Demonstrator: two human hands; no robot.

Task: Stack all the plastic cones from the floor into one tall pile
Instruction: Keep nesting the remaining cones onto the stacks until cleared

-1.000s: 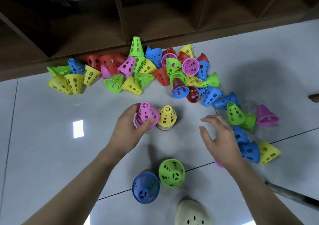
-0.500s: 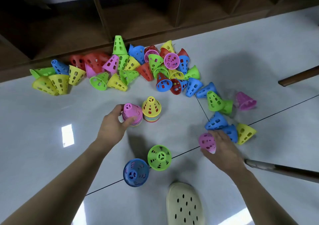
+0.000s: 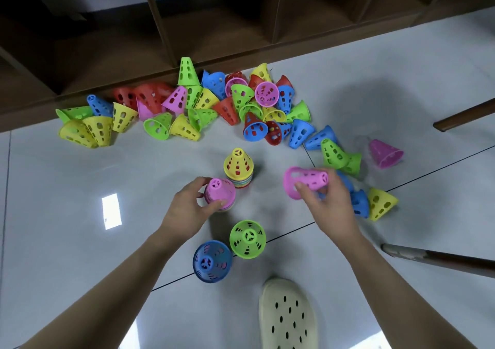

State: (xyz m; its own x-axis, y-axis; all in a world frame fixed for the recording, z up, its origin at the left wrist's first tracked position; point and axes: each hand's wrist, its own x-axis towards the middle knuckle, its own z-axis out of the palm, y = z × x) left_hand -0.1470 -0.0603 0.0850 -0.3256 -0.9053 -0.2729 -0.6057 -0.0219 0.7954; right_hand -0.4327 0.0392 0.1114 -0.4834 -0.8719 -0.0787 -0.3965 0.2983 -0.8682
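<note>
From the head view, the one camera I have, the right hand (image 3: 330, 204) has come up off the floor since half a second ago, when it was down at the right of the frame closing on a pink perforated plastic cone (image 3: 305, 181). Now it pinches that cone between thumb and fingers, lying sideways in the air at centre right, open mouth to the left. The left hand (image 3: 187, 209) stays curled round a short pink-topped stack of cones (image 3: 220, 194) at frame centre, as it was before. I judge this means a pick is done and the cone is on its way to the pink-topped stack.

Just behind that stack and touching or nearly touching it stands a yellow-topped stack of striped cones (image 3: 238, 167). Below the hands sit a green cone (image 3: 247, 239) and a blue cone (image 3: 212, 261), side by side. Most of the work is still ahead: a loose heap of mixed-colour cones (image 3: 203, 105) sprawls across the upper middle along the dark wooden shelf base (image 3: 241, 46), and more lie scattered to the right. All are slotted, thin-walled and look light.
</note>
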